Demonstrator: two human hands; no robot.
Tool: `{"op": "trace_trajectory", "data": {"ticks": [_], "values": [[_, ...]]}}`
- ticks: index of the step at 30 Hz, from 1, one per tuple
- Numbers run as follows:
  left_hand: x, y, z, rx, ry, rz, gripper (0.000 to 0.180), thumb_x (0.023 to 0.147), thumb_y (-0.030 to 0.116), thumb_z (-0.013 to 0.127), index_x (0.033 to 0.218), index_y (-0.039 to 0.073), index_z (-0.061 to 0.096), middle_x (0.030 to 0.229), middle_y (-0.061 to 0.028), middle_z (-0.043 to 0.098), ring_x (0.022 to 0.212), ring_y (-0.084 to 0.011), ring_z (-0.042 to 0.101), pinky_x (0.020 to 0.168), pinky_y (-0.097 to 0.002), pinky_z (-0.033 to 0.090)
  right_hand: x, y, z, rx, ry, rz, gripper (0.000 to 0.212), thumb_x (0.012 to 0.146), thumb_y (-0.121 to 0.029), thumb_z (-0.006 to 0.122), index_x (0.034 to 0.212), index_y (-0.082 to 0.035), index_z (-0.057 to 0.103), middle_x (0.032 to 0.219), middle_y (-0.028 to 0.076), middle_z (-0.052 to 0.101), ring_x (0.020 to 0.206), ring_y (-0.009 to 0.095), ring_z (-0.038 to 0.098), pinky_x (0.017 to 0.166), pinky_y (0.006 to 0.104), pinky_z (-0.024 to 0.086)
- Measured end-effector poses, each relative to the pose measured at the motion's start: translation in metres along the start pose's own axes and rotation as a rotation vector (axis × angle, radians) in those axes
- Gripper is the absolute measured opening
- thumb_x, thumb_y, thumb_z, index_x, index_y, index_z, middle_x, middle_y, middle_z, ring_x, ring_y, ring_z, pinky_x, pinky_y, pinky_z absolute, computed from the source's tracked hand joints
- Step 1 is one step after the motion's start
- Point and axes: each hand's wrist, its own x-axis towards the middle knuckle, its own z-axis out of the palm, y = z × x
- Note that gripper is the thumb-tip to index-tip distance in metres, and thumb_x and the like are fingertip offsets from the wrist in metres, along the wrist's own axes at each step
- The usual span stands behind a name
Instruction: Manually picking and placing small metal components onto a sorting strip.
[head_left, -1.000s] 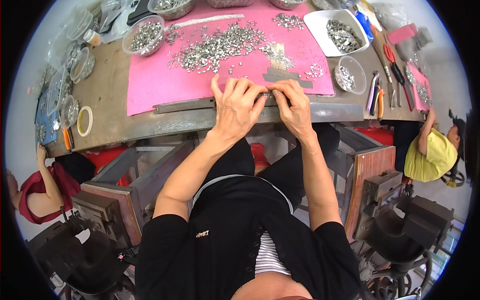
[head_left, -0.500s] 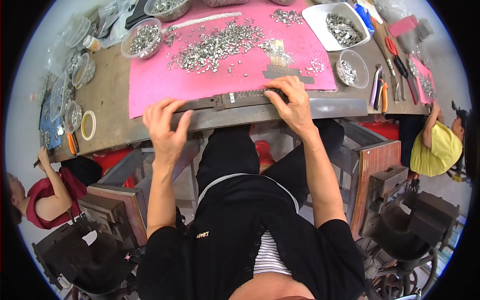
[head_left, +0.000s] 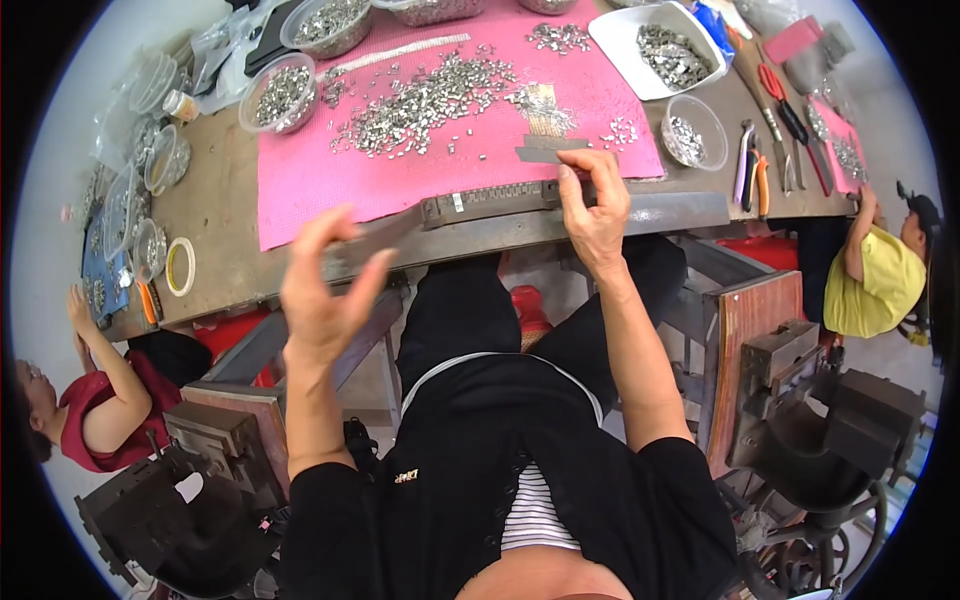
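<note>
Along the bench's front edge lies a dark metal bar point(head_left: 500, 202) with a row of small slots. One small silver piece point(head_left: 458, 202) sits near its left end. My left hand point(head_left: 325, 290), smeared by motion, is at that end with thumb and fingers apart. A blurred dark strip point(head_left: 392, 232) slants between them, and I see no firm hold on it. At the bar's right end is my right hand point(head_left: 600, 215). Its fingers are curled, with the thumb close to the forefinger; whatever is between them is hidden.
Loose silver metal pieces point(head_left: 425, 105) cover a pink mat point(head_left: 300, 190). Around it stand a clear tub point(head_left: 250, 110), a white tray point(head_left: 612, 45) and a clear bowl point(head_left: 716, 130). Pliers point(head_left: 763, 190) lie on the right, a tape roll point(head_left: 181, 266) on the left. Co-workers sit at both sides.
My left hand has come slightly nearer to me, and the dark strip beside it now slants toward me. My right thumb has lifted off the bar's slotted part. The view has shifted a little.
</note>
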Motion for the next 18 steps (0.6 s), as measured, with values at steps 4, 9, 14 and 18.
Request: {"op": "trace_trajectory", "data": {"ticks": [4,9,14,18], "values": [[0.042,0.015,0.086,-0.095,-0.191,0.221,0.04,0.075,0.008,0.083,0.113,0.007,0.07,0.102,-0.0092,0.059,0.096,-0.0281,0.06,0.083,-0.0401,0.048,0.0,0.001,-0.002,-0.061,0.013,-0.02,0.021,0.087,0.002,0.07,0.108,-0.001,0.068,0.095,0.011,0.065,0.083,0.024,0.064,0.079,0.0356,0.051],[0.033,-0.003,0.124,0.13,-0.192,0.23,0.037,0.077,0.027,0.083,0.112,0.015,0.075,0.099,-0.0042,0.055,0.096,-0.0232,0.054,0.093,-0.0437,0.037,-0.017,0.011,-0.017,-0.589,0.006,-0.225,0.024,0.088,-0.005,0.071,0.112,-0.004,0.07,0.092,0.01,0.064,0.084,0.029,0.06,0.078,0.0386,0.042],[0.02,0.0,0.127,0.263,-0.1,0.143,0.039,0.081,0.028,0.081,0.119,0.023,0.075,0.114,-0.0047,0.06,0.108,-0.0251,0.055,0.1,-0.0508,0.032,-0.014,-0.023,-0.008,0.069,0.002,0.073,0.007,0.093,0.0,0.069,0.099,0.002,0.072,0.1,0.011,0.072,0.087,0.021,0.069,0.078,0.0297,0.053],[0.007,0.004,0.127,0.163,-0.111,0.141,0.031,0.084,0.017,0.078,0.113,0.014,0.071,0.116,-0.0037,0.064,0.115,-0.026,0.057,0.107,-0.0555,0.027,-0.032,-0.019,-0.016,0.18,-0.045,0.142,0.007,0.094,0.002,0.067,0.088,0.004,0.07,0.094,0.013,0.073,0.087,0.02,0.07,0.078,0.0308,0.054]]}}
